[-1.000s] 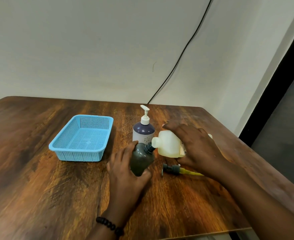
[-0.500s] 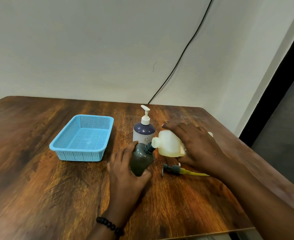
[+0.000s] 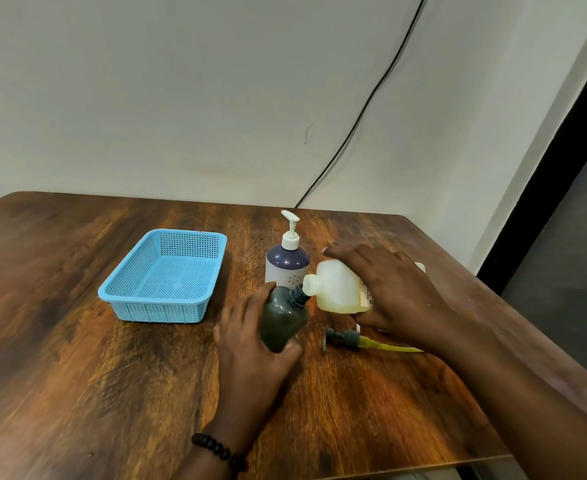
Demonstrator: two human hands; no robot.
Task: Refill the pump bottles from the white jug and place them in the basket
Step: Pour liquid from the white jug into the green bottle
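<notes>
At the centre of the frame, two hands work over a wooden tabletop (image 3: 77, 375). The left hand (image 3: 250, 344) wraps its grip around a dark pump bottle (image 3: 281, 323), tilting its open neck up and rightward. The right hand (image 3: 392, 289) clasps a white jug (image 3: 337, 289) tipped on its side, spout touching the bottle's neck, apparently so liquid can run straight across. Whether anything is flowing cannot be made out.

Below the jug lies the removed pump head (image 3: 344, 337) with its yellowish tube, likely set aside to free the opening; the right arm covers the tube's far end. Behind stands a purple pump bottle (image 3: 287, 265), pump on. At centre left sits the blue basket (image 3: 160, 311), holding no bottles. The jug's label is mostly hidden by fingers.
</notes>
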